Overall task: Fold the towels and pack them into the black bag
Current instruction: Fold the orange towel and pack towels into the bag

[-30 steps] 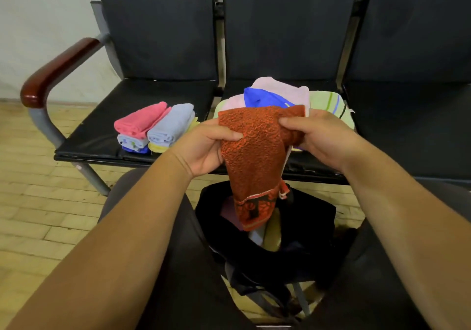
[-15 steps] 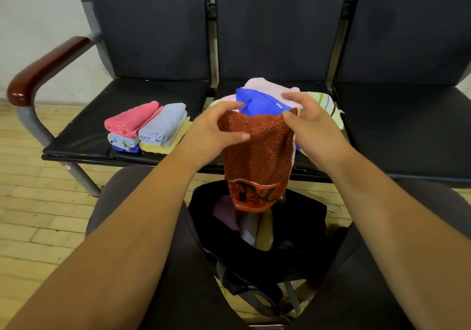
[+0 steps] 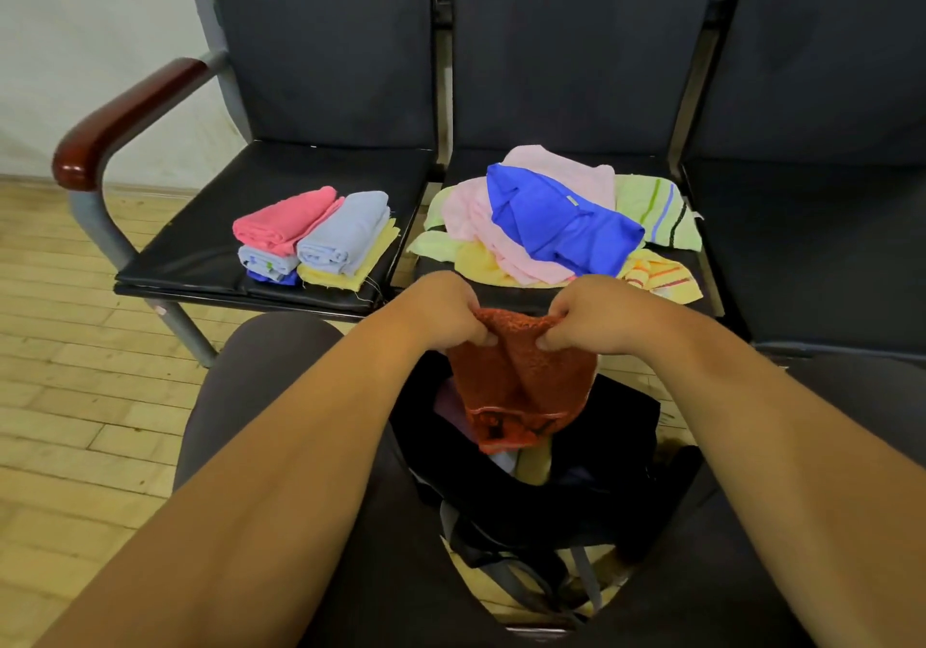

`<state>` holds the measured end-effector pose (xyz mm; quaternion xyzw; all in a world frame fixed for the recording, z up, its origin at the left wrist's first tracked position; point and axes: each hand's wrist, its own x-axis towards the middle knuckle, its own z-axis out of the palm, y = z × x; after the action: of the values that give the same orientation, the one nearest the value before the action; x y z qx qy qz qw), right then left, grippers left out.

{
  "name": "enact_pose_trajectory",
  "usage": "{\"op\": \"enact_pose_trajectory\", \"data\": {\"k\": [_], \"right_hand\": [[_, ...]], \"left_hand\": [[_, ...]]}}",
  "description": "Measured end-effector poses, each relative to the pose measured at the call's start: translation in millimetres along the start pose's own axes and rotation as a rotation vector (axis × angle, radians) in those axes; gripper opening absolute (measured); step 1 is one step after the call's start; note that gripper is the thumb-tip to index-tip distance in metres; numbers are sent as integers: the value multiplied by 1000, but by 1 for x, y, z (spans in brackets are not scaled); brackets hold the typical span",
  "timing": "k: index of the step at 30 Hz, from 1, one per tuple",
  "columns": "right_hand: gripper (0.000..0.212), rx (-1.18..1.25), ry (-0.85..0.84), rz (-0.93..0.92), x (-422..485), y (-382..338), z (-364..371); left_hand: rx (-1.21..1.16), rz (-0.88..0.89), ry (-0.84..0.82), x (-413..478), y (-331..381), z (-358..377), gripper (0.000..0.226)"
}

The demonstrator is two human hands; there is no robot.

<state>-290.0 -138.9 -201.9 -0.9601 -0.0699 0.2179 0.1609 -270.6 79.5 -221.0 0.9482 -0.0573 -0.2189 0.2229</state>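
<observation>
Hands both gripping: I see left hand (image 3: 441,312) and right hand (image 3: 596,319) each pinching the top edge of the orange towel (image 3: 521,377), fingers curled into it. Towel hangs bunched directly over the open black bag (image 3: 616,447), hem at its mouth; some cloth visible inside. Bag sits between the knees. On the bench (image 3: 200,256): folded stack (image 3: 310,236) on left seat, unfolded pile (image 3: 556,226) on middle seat.

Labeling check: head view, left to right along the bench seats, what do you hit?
wooden armrest → pink folded towel → light blue folded towel → bright blue loose towel → green striped towel
</observation>
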Motion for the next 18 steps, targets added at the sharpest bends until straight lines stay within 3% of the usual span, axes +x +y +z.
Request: {"op": "enact_pose_trajectory", "data": {"k": [6, 8, 14, 18], "right_hand": [[32, 269, 289, 33, -5, 8, -25], [25, 337, 320, 22, -3, 11, -26], [21, 417, 438, -20, 7, 18, -20], [20, 583, 412, -30, 6, 22, -22]], "left_hand": [[-317, 59, 367, 2, -7, -17, 23], [-397, 79, 405, 3, -9, -18, 17], [-323, 126, 503, 9, -10, -19, 15], [-348, 180, 508, 10, -10, -24, 19]]}}
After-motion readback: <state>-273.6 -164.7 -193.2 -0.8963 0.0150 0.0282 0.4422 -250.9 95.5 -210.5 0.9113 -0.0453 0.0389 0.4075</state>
